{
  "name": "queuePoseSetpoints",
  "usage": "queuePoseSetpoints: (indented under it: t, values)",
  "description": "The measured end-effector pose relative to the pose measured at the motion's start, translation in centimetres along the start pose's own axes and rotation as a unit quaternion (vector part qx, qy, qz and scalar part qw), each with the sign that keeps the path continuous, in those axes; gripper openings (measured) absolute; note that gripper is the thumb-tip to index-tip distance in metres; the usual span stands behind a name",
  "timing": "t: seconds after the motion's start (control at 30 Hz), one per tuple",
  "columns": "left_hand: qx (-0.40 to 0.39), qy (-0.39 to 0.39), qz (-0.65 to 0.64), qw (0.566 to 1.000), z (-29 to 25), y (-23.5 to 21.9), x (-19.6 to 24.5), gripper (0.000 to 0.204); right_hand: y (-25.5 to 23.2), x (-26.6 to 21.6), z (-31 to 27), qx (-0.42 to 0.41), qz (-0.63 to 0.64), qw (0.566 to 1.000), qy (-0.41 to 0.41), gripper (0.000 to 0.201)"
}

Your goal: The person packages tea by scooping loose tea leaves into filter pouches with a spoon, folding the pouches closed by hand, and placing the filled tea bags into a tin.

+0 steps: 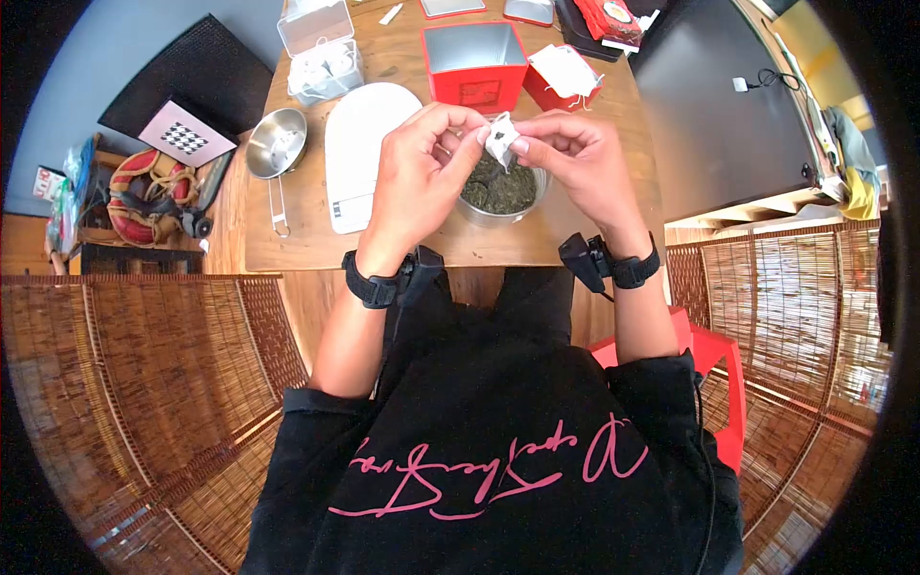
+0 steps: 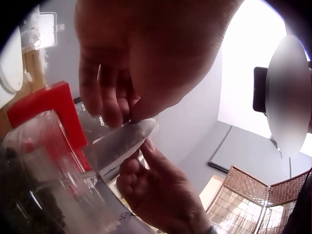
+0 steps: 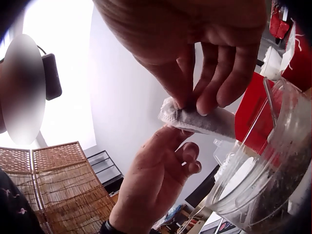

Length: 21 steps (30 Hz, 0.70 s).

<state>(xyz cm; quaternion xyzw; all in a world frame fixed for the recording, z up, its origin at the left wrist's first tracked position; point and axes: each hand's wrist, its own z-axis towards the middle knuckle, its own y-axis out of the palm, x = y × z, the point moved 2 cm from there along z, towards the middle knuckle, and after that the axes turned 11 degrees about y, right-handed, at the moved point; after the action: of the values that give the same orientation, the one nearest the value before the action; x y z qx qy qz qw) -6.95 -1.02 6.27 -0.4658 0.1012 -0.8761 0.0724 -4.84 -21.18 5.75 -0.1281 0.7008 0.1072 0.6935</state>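
Observation:
A small white tea bag is held up over the near side of a glass jar. My left hand pinches one side of its upper edge between thumb and forefinger. On the other side, thumb and fingertips of my right hand grip the same edge. Dark contents show through the thin bag in the right wrist view, where it hangs tilted near the jar's rim. Dried green tea leaves lie inside the jar.
Behind the jar stands an open red tin, with a red box of white bags beside it. To the left are a white kitchen scale, a steel pan and a clear plastic box. The table's front edge runs below my wrists.

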Motion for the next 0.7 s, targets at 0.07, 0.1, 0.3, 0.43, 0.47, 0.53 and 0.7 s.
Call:
queuePoseSetpoints:
  t: [0.07,0.1,0.3,0.43,0.47,0.53,0.7]
  values:
    - [-0.02,0.017,0.036,0.999,-0.2,0.2,0.2,0.012,0.1,0.1,-0.5,0.019,-0.023,0.999,-0.025,0.02]
    - [-0.011,0.009,0.025,1.0,-0.4,0.4,0.1,0.011,0.1,0.1,-0.7,0.038,-0.047,0.997,-0.051,0.018]
    - [0.029,-0.03,-0.027,0.999,-1.2,1.6,-0.7,0.013,-0.1,0.8,-1.5,0.083,-0.01,0.997,-0.005,0.013]
    - [0.046,-0.05,-0.06,0.996,-1.3,1.3,-0.3,0.016,-0.2,0.7,-2.1,0.137,-0.027,0.99,-0.027,0.011]
    - [0.046,-0.051,-0.059,0.996,-1.4,1.3,-0.3,0.016,-0.1,0.7,-2.2,0.135,-0.022,0.99,-0.034,0.011]
    - [-0.013,-0.029,-0.041,0.999,-1.7,1.7,-0.3,0.022,0.1,0.8,-2.3,0.131,-0.017,0.99,-0.041,0.011]
    - [-0.005,-0.062,-0.022,0.998,-1.9,1.9,0.2,0.02,0.4,1.1,-2.5,0.126,-0.004,0.991,-0.048,0.01]
